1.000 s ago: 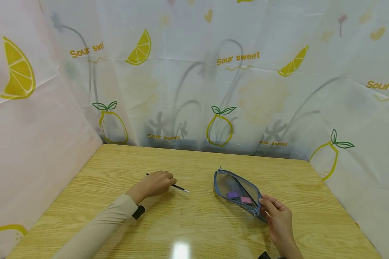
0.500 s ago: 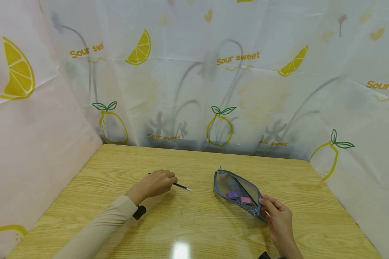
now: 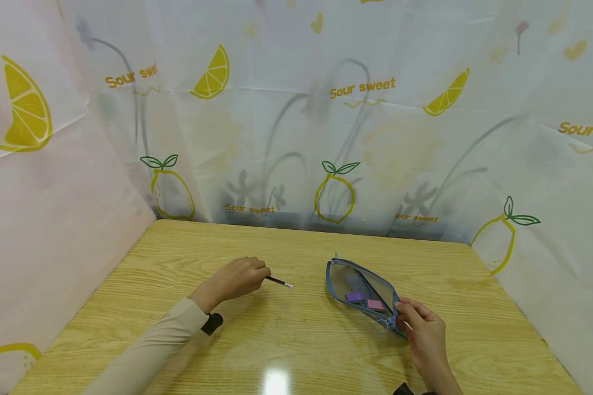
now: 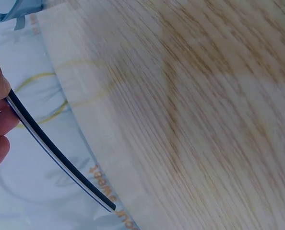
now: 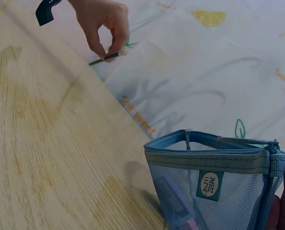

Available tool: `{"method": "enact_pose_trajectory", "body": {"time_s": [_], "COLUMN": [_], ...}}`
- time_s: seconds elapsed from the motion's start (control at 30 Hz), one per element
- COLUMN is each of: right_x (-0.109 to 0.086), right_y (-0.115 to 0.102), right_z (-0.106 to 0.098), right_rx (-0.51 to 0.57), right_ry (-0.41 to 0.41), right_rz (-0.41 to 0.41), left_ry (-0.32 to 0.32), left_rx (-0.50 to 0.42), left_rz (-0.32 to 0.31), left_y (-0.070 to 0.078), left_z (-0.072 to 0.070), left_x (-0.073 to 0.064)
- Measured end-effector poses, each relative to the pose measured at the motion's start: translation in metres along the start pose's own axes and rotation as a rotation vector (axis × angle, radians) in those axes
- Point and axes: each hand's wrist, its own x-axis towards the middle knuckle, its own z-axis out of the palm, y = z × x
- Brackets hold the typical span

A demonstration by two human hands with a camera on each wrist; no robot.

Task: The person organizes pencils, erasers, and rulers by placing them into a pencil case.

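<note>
My left hand (image 3: 239,280), to the left of centre in the head view, pinches a slim dark pencil (image 3: 279,282) between thumb and fingers. The pencil's pale end points right towards the pouch. Seen from the left wrist, the pencil (image 4: 61,155) is dark with a white stripe and held above the table. On the right, my right hand (image 3: 425,332) grips one end of a blue mesh zip pouch (image 5: 209,163), its top open. A purple block (image 3: 354,297) and a pink block (image 3: 375,305) lie inside it. A round label (image 5: 209,185) marks its side.
The wood-grain table (image 3: 296,345) extends around both hands. White sheeting (image 3: 277,137) printed with lemons stands along its back and sides. A black device (image 3: 211,323) sits at my left wrist. A ring (image 3: 382,327) hangs at the pouch's near end.
My left hand has risen slightly with the pencil, whose pale end has moved a little right and up. The pencil's far end is now hidden behind the hand. My right hand and the pouch stay put.
</note>
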Motion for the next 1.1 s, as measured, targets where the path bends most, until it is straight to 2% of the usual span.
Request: {"method": "enact_pose_trajectory", "body": {"time_s": [0.37,0.83,1.1], "right_x": [0.0002,0.0025,0.0030], "right_y": [0.0000,0.0016,-0.0029], "right_z": [0.0018,0.0063,0.0039], "right_rx": [0.003,0.011,0.053], "right_ry": [-0.005,-0.017,-0.055], "right_rz": [0.009,0.014,0.015], "left_ry": [0.078,0.200,0.229], "left_rx": [0.001,-0.095,-0.098], "left_rz": [0.016,-0.004,0.009], "left_y": [0.0024,0.0034,0.0056], "left_z": [-0.0032,-0.0035,-0.0075], "left_x": [0.0001,-0.0051,-0.0020]}}
